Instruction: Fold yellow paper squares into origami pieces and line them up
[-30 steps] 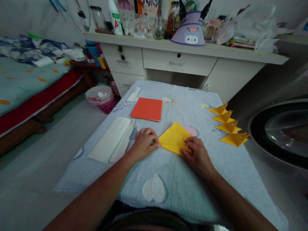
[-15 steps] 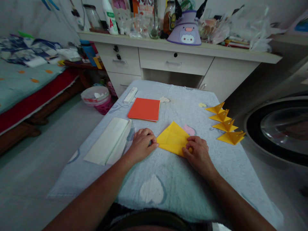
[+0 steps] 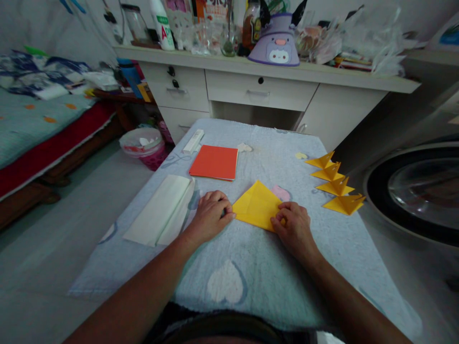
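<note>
A sheet of yellow origami paper (image 3: 256,205), folded along its near edge, lies on the cloth-covered table (image 3: 265,267) in front of me. My left hand (image 3: 214,210) pinches its left corner between thumb and fingers. On the right side, my right hand (image 3: 293,222) is closed on the paper's near right edge, its fingertips partly covering that corner. Several folded yellow paper figures (image 3: 344,204) stand in a row at the table's right. Beyond my left hand lies a stack of red square paper (image 3: 214,162).
A folded white paper sheet (image 3: 159,210) lies left of my left hand. Behind the red stack is a slim white box (image 3: 193,141). A white cabinet (image 3: 261,93) borders the table's far side, a washing machine (image 3: 416,191) the right. A pink bin (image 3: 143,148) stands left on the floor.
Both hands keep their hold on the yellow paper with hardly any movement. The whole view has shifted very slightly.
</note>
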A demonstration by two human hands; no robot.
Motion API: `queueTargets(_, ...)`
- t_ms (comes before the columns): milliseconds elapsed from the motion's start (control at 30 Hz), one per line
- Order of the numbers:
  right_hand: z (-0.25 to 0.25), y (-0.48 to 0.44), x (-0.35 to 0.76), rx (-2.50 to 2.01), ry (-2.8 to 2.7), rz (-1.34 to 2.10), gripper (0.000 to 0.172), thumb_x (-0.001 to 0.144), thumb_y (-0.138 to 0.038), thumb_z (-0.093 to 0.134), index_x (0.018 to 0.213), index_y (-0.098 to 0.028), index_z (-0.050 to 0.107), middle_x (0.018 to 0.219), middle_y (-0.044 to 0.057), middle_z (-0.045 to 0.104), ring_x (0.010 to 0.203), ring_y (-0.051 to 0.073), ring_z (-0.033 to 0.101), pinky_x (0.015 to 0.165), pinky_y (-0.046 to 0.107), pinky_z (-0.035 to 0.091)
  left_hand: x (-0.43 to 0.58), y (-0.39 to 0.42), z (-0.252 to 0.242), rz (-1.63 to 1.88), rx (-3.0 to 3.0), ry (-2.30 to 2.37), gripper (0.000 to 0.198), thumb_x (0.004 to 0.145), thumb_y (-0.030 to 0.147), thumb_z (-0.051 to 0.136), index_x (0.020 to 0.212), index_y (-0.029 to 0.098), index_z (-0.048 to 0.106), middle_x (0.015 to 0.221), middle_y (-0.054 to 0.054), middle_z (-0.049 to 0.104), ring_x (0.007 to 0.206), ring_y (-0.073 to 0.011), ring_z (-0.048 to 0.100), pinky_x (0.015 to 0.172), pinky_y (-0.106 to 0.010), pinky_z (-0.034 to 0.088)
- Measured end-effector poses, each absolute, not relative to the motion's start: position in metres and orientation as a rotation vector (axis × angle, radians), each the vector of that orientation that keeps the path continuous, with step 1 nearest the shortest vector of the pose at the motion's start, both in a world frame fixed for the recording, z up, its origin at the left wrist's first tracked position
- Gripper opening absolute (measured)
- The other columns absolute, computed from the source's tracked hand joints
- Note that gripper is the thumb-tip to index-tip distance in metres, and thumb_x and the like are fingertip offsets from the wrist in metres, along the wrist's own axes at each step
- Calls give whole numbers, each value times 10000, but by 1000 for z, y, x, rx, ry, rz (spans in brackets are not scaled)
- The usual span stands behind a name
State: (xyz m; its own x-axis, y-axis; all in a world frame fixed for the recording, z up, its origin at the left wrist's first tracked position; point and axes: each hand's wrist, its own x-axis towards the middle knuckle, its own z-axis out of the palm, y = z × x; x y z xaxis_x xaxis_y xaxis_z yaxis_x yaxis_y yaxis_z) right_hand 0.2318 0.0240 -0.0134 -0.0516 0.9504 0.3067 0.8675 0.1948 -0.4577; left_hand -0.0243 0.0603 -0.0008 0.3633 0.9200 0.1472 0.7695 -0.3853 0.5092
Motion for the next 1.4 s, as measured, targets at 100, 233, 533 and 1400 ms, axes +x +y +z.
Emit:
queueTargets(100, -13, 24, 231, -1679, -1930, 187, 157, 797, -230, 628, 642, -216, 604, 1017, 84, 610, 939, 281, 511, 810, 462, 401, -24, 60, -2, 596, 2288, 1484, 78, 783, 260, 654, 740, 208, 617, 953, -11, 575, 952, -210, 487, 871, -386, 368)
queueTargets(233, -13, 24, 231, -1675, -1932, 186, 150, 794, -215, 638, 648, -215, 600, 1025, 87, 608, 948, 282, 510, 815, 462, 399, -24, 60, -2, 599, 2296, 1491, 75, 788, 257, 654, 746, 209, 615, 950, -11, 578, 956, -213, 487, 864, -386, 368)
queueTargets(533, -12, 25, 229, -1730, -1945, 169, 142, 792, -213, 629, 654, -210, 598, 1011, 96, 607, 924, 283, 508, 797, 446, 397, -22, 60, -4, 599, 2300, 1509, 77, 784, 252, 657, 738, 206, 616, 942, -18, 578, 963, -223, 488, 856, -391, 364)
queueTargets(1400, 12, 22, 205, -1360, -2544, 64, 197, 908, -184, 517, 742, -164, 621, 841, 79, 607, 813, 205, 496, 762, 340, 376, -19, 61, -3, 580, 2276, 1544, 70, 766, 233, 669, 719, 205, 625, 948, -23, 580, 971, -225, 484, 859, -379, 347)
